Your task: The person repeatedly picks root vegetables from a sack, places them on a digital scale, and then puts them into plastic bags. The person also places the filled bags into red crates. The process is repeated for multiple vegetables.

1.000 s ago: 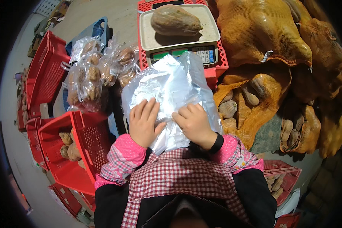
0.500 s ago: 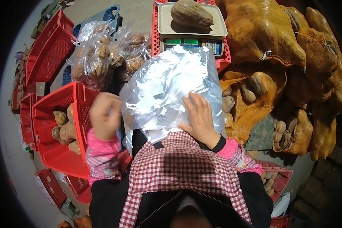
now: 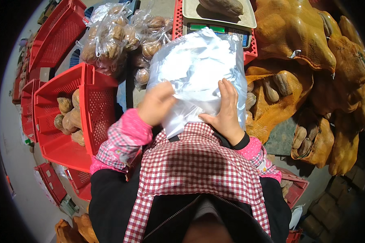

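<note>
And here is the left hand (image 3: pixel 156 103), its fingers curled inward at the left edge of a sheaf of thin, shiny, silvery-clear plastic bags (image 3: pixel 198 60), and they are blurred, so whether they pinch the film or merely brush it, I cannot tell. Over on the other side, the right hand (image 3: pixel 228 115) is plain to see: fingers released and extended, laid along the right part of that same sheaf, thumb stretched out toward the left fingers, nothing clasped. The bags spread between the two sets of fingers and on past the fingertips, gleaming in hard light, their near edge meeting a red-and-white checked cloth apron (image 3: pixel 198 162) just below the thumb. A black band (image 3: pixel 242 141) circles the right wrist, behind those fingers. Look beyond the right fingertips: a cream digital scale (image 3: pixel 194 18) with a lit green display, part of its panel covered by the sheaf in this view, and on its tray a long, tan, smooth-skinned squash (image 3: pixel 223 6). To the left and beyond the left fingers, a heap of clear plastic bags packed with brown squashes (image 3: pixel 109 42). Further left of those same fingers, a red perforated plastic crate (image 3: pixel 103 111), tan squashes (image 3: pixel 71 119) clustered inside. And well off to the right of the right fingers, bulging orange mesh sacks (image 3: pixel 290 30), with a gaping orange mesh sack (image 3: pixel 290 111) nearer, pale squashes (image 3: pixel 283 83) showing in its mouth.
</note>
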`<action>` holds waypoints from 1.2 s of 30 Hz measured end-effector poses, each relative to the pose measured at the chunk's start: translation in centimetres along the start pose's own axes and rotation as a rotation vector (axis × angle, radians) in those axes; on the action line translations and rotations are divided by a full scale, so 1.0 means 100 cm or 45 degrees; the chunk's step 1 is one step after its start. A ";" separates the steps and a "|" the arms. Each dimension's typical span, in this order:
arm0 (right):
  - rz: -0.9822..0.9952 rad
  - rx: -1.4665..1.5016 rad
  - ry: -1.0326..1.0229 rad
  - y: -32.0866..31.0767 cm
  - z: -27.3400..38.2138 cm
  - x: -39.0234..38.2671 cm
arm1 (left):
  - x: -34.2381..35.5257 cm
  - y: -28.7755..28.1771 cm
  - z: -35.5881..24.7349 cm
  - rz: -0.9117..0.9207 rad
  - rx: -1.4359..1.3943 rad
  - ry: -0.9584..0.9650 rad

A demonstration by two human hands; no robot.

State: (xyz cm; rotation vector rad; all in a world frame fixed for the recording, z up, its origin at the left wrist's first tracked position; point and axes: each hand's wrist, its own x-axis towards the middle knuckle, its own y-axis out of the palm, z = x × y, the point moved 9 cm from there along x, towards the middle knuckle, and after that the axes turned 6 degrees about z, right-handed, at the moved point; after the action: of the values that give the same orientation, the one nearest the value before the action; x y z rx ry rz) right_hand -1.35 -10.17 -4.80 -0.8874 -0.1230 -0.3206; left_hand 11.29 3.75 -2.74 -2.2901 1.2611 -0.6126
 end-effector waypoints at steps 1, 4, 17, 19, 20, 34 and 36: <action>0.033 -0.014 0.002 -0.001 0.001 0.002 | -0.004 -0.011 0.032 0.023 -0.495 -0.395; 0.133 0.132 0.044 -0.009 0.006 0.010 | 0.002 -0.034 0.031 -0.149 -1.352 -0.398; 0.139 1.610 0.460 -0.003 -0.002 0.023 | 0.040 0.017 -0.016 0.220 -0.863 -0.354; 0.048 1.619 0.281 -0.027 0.007 0.034 | 0.043 0.017 -0.021 0.222 -0.842 -0.305; -0.193 1.571 0.315 -0.050 -0.005 0.036 | 0.045 0.017 -0.022 0.215 -0.829 -0.279; -0.174 1.428 0.355 -0.025 -0.014 0.009 | 0.062 0.034 -0.065 0.298 -0.579 0.018; 0.035 1.469 0.383 -0.026 -0.013 0.012 | 0.062 0.036 -0.060 0.284 -0.635 0.044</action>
State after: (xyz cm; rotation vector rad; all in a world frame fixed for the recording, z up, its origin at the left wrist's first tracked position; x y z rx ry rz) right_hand -1.10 -12.98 -3.38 0.3031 -0.0028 -0.2911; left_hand 8.39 -4.33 0.98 -2.4705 1.8206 -0.2789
